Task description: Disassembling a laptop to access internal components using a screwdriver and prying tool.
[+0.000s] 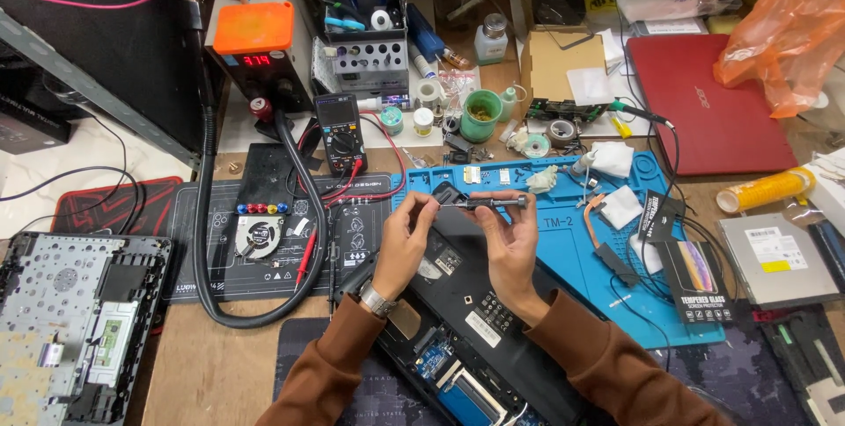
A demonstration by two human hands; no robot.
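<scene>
We hold a small dark hinge-like metal part between both hands, raised just above the opened laptop base. Our left hand pinches its darker, blocky end with the fingertips closed on it; our right hand grips the slim rod end, thumb and fingers tight around it. The part looks stiff and light, a bare metal piece with narrow edges, so we judge that it could slip or twist if pinched only at one tip; holding it at both ends, as now, seems the steadiest way. It hangs over the near edge of the blue silicone mat, which lies on the worktop. To the left, a multimeter stands with its red and black leads, and a small cooling fan lies on the black mat. To the right lie a red laptop and a slim optical drive.
</scene>
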